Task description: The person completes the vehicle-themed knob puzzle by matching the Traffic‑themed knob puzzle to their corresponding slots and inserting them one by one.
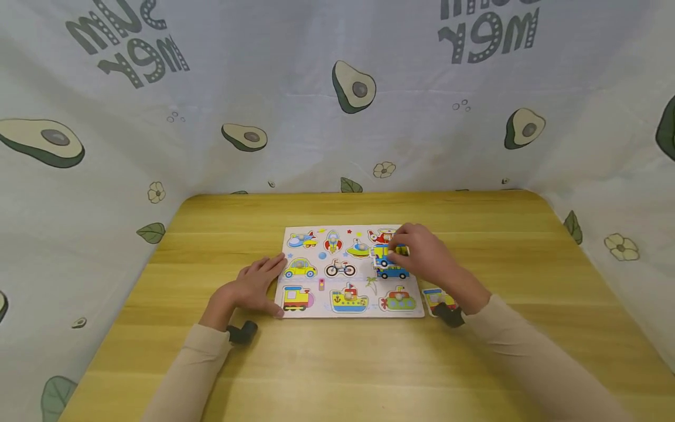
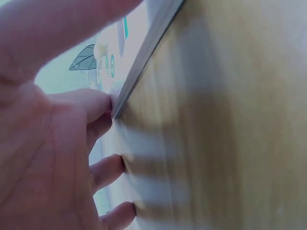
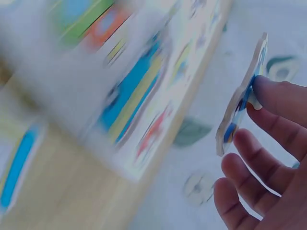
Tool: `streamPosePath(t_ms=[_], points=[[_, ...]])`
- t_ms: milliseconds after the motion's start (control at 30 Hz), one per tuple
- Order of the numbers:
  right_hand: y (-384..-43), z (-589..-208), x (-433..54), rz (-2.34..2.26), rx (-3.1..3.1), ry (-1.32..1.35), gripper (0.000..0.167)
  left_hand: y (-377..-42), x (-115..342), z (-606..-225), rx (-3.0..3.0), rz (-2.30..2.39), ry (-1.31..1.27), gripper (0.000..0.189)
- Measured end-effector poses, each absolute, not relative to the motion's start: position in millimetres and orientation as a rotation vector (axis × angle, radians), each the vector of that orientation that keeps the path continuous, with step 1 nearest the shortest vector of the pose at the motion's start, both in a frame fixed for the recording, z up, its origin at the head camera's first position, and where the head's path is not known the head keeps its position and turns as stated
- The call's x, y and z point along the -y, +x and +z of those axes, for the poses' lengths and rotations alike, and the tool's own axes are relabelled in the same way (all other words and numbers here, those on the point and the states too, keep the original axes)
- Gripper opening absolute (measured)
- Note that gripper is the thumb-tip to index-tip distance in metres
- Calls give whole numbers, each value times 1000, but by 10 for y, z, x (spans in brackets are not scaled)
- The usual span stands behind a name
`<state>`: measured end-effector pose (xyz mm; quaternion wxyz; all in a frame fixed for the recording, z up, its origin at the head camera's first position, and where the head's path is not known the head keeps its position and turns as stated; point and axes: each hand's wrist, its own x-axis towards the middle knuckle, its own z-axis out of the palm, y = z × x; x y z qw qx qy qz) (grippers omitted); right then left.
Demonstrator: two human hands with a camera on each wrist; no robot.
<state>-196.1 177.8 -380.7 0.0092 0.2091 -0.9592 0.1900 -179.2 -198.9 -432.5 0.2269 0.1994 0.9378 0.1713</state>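
A wooden peg-puzzle board (image 1: 323, 302) with pictures of vehicles lies on the table. My left hand (image 1: 254, 287) rests at its left edge, fingers spread and the thumb near the lower left corner. In the left wrist view, the fingertips (image 2: 108, 170) touch the table beside the board's edge (image 2: 148, 45). My right hand (image 1: 424, 253) pinches a bus puzzle piece (image 1: 381, 256) by its small knob. The piece hangs above the printed bus recess (image 1: 392, 274), apart from the board. In the right wrist view, the bus piece (image 3: 240, 103) appears edge-on between thumb and fingers.
A train puzzle piece (image 1: 435, 296) lies on the table right of the board, partly covered by the dark wrist strap (image 1: 450, 315). Several other pieces, such as the car (image 1: 300, 268) and boat (image 1: 349, 300), sit in the board. A patterned cloth (image 1: 295, 88) hangs behind the table.
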Motion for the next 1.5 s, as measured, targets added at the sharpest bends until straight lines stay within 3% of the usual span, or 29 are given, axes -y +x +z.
streamPosePath(t_ms=[200,833,1233,1367,1500], points=[[-1985,-3776,-1527,587,2961,751,12,-1824,1966,-4311,-2567,468,542,113],[-2111,-4136,-1784,406,3245,568,14,-1795,1994,-4382,-2582,482,545,115],[-2127,-4183,-1703,476,3178,609,13,-1806,2009,-4275,-2599,471,543,115],[-2083,-4134,-1756,492,3209,653,25,-1808,2005,-4260,-2603,480,531,115],[-1963,-4050,-1941,442,3268,532,38,-1779,1995,-4291,-2591,485,525,115]])
